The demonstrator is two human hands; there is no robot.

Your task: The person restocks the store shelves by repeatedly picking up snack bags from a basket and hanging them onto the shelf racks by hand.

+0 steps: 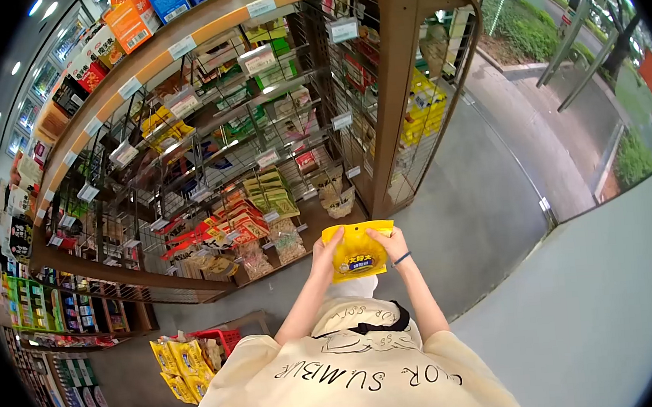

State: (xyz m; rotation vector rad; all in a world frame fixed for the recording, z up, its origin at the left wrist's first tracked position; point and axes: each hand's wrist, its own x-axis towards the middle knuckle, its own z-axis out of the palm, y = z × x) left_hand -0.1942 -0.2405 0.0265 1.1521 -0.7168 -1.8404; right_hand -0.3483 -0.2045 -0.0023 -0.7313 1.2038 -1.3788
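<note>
In front of me a yellow snack bag (357, 247) is held upright, with a hang hole near its top edge and dark printing low on its front. My left hand (325, 254) grips the bag's left side, the thumb lying on the front. On the opposite side my right hand (392, 246) pinches it the same way; a dark band circles that wrist. The fingers behind the bag are hidden. Beyond it stands a wire display rack (208, 159) hung with packaged snacks.
Yellow bags (185, 364) sit by a red basket (228, 338) at lower left. Red snack packs (237, 224) and green-gold packs (271, 192) hang low on the rack. Boxes (130, 24) line its top. A glass wall (578, 92) shows a path outside at right.
</note>
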